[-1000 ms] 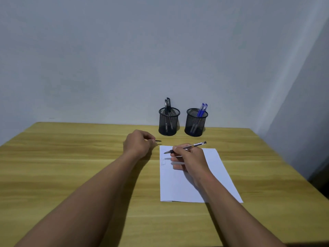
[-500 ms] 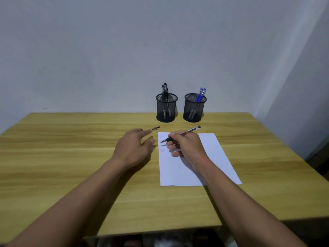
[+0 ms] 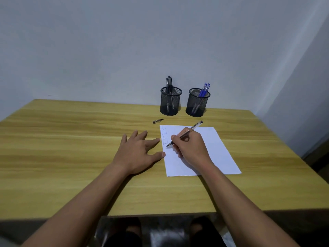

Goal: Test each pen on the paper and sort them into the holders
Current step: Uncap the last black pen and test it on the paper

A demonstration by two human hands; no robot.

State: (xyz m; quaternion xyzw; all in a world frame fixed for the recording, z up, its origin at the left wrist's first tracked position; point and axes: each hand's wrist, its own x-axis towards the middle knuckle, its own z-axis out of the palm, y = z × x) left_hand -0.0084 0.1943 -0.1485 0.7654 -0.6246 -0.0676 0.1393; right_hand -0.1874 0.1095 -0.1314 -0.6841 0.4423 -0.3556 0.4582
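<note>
Gripping the pen (image 3: 194,126) tip-down on the paper (image 3: 219,148), right hand (image 3: 192,148) points its barrel toward the mesh holders (image 3: 170,104); left hand (image 3: 137,152) lies spread flat nearby.

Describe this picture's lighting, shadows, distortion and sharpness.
Head view: soft, even light, no glare on the table; head view: faint shadow beside the forearm behind the left hand; head view: wide-angle framing, the table's far edge slants; head view: scribbles on the paper near the pen too small to read.

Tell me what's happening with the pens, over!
Left hand flat on table. Right hand grips pen, tip at paper. Cap loose on table. Nothing blocking.
</note>
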